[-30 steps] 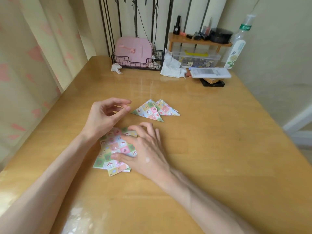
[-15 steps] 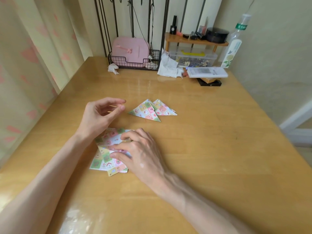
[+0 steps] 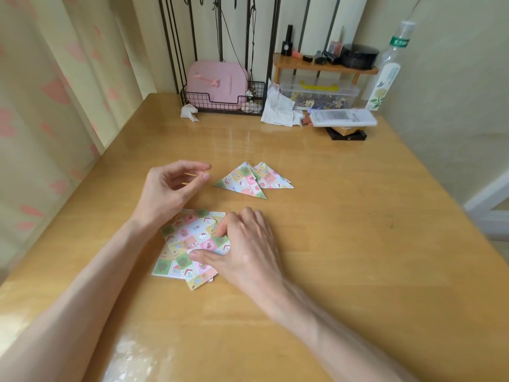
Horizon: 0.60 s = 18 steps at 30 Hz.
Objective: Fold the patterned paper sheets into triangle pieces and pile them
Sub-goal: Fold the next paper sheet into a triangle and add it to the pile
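Cream curtain (image 3: 52,111) with pink hearts hangs along the left edge of the wooden table (image 3: 358,244). Next to it the left hand (image 3: 170,188) hovers above the wood, fingers loosely curved and apart, gripping nothing. Just below and to its right lies a loose stack of patterned paper sheets (image 3: 181,244), flat on the table and fanned slightly. The right hand (image 3: 248,249) rests on the stack's right side, thumb flat on the top sheet and fingers curled down onto its upper edge, pinching the paper between them. Beyond the hands, two folded triangles (image 3: 245,183) overlap on the table, well apart from the stack. At the far right corner stands a clear bottle (image 3: 385,78).
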### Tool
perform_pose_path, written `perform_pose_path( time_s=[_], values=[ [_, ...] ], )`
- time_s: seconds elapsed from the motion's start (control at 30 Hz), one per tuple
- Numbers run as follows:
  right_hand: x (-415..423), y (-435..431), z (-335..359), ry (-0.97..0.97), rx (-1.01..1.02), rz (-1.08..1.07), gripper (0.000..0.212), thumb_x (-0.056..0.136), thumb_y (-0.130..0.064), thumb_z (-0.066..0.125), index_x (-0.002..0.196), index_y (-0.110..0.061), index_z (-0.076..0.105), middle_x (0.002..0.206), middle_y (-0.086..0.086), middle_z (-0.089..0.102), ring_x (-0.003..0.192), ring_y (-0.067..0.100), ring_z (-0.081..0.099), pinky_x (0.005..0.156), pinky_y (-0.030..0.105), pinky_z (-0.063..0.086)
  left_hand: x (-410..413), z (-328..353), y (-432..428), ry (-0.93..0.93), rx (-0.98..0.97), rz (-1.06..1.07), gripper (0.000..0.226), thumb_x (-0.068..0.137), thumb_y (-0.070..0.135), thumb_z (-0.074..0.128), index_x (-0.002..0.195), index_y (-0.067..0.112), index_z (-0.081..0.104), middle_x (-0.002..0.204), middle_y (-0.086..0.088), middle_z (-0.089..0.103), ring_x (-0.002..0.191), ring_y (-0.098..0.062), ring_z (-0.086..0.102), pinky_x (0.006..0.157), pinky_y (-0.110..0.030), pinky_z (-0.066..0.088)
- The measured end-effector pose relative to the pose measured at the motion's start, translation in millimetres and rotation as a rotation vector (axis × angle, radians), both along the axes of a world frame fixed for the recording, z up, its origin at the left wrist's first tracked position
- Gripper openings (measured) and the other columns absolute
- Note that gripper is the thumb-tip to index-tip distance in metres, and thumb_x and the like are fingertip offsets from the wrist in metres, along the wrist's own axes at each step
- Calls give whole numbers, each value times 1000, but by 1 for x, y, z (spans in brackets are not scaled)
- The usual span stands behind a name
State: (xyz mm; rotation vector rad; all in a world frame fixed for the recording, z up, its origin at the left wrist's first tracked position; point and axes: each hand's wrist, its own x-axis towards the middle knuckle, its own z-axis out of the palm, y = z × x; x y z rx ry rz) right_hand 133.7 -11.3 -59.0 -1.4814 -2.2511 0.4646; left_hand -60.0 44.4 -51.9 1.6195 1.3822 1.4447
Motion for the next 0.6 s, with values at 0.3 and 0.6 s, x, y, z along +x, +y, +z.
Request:
perform_pose_path(
  time_s=[0.3, 0.6],
  values=[
    [9, 4, 14, -75, -77, -96, 77, 62, -84, 70, 109, -26, 51, 109, -5, 54, 110, 20, 46, 95, 34, 40, 1, 2, -2, -2, -14, 15, 19, 89, 32, 76, 107, 26, 77, 96, 7, 76, 83, -9, 68, 80, -20, 55],
    [22, 17, 24, 211, -330, -66, 40, 76, -38, 87, 103, -30, 58, 87, -13, 64, 81, 5, 60, 74, 31, 52, 2, 4, -3, 6, -20, -3, 17, 88, 33, 76, 105, 30, 78, 99, 6, 76, 84, -7, 70, 81, -16, 55]
  ],
)
